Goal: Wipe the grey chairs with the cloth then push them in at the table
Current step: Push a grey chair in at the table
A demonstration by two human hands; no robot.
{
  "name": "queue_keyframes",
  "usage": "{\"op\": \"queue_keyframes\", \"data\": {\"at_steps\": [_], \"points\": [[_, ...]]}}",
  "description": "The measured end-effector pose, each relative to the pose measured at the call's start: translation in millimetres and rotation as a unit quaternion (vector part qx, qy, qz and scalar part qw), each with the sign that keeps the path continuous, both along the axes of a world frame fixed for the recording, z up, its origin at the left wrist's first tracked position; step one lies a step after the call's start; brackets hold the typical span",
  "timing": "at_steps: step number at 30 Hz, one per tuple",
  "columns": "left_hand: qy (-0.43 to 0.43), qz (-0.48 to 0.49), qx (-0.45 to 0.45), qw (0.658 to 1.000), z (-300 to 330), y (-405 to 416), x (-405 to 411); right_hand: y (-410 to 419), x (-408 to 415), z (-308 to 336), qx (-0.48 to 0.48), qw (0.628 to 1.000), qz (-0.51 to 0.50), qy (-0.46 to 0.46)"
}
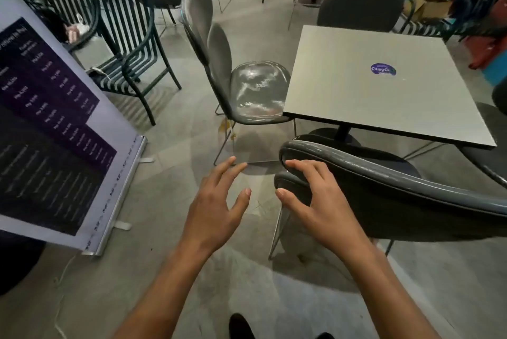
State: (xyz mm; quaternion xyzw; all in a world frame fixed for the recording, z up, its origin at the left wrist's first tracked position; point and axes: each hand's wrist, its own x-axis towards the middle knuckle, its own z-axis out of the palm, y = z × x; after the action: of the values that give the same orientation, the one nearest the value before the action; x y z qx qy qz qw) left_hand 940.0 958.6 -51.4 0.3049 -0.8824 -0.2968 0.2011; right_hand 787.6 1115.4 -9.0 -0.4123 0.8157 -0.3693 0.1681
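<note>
Nearest of all are the person's two bare forearms, reaching forward over the concrete floor point(170, 130). The left hand point(216, 201) hangs in the air with its fingers spread and loose, holding nothing. The right hand point(315, 199) rests its fingertips on the end of the near grey chair's backrest point(397, 174), fingers bent over the dark rim but not plainly gripping it (thumb free below).

That chair stands at the near edge of the square table point(370, 86), which carries a round purple sticker point(383, 69). A second grey chair point(247, 86) sits at the table's left side, its glossy seat partly tucked under the tabletop edge.

To the left leans a purple roll-up banner point(55, 125), and behind it stands a dark green slatted metal chair point(131, 45).
</note>
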Motion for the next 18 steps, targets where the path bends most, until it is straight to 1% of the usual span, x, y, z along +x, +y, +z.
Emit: {"op": "queue_keyframes", "data": {"at_steps": [8,14,18], "points": [[-0.006,0.014,0.009,1.000,-13.2,-61.1,29.3,-75.1,25.3,-18.9,0.003,0.999,0.001,-0.033],[-0.021,0.030,0.020,0.999,-23.9,-113.6,15.5,-137.3,12.5,-36.9,0.008,0.998,0.012,-0.054],[-0.032,0.030,0.019,0.999,-29.9,-165.5,-1.8,-199.5,-4.9,-47.2,0.007,0.998,0.020,-0.060]]}}
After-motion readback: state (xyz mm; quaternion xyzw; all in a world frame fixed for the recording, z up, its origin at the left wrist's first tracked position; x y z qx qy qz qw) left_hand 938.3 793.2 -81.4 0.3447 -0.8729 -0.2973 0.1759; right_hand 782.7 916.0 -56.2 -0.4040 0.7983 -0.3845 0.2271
